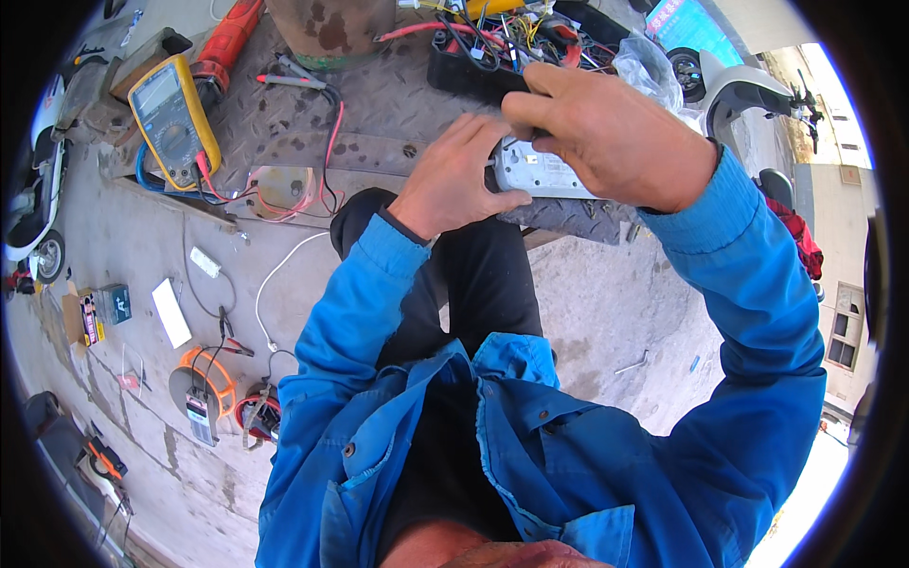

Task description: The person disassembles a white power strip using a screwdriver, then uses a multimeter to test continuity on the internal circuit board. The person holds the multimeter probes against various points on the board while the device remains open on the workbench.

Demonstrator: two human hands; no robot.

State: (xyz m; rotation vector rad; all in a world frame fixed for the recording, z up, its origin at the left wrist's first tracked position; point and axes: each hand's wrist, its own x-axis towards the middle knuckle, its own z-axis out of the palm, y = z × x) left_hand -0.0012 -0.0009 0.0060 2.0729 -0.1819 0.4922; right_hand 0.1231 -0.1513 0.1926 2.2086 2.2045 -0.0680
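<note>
- Clamps the left end of a pale grey casing [536, 172] in the left hand [453, 172], with the thumb along the near side and the fingertips at the far left corner.
- Holds the right hand [615, 133] over the right part of the casing, with the fingers curled together and turned left; cannot tell whether anything is pinched between the partly hidden tips.
- Has the casing at the near edge of a tread-plate metal bench [379, 106], right of the knees.
- Has a black tray [466, 85] just beyond the hands, heaped with coloured wires [530, 38], and a clear plastic bag [649, 71] just to its right.
- Has a brown, stained metal container [331, 28] on the far side of the bench, left of the tray.
- Has a yellow-rimmed multimeter [175, 121] at the left of the bench, near a red tool [227, 45] and well apart from the casing, with test probes [295, 82] farther right.
- Wears a blue jacket [578, 454] and dark trousers [492, 284].
- Shows on the ground to the left a white power strip [204, 262], a white flat panel [171, 313], small boxes [115, 303] and an orange reel [222, 383].
- Shows a pale scooter [743, 87] at the far right and another scooter [40, 189] at the far left.
</note>
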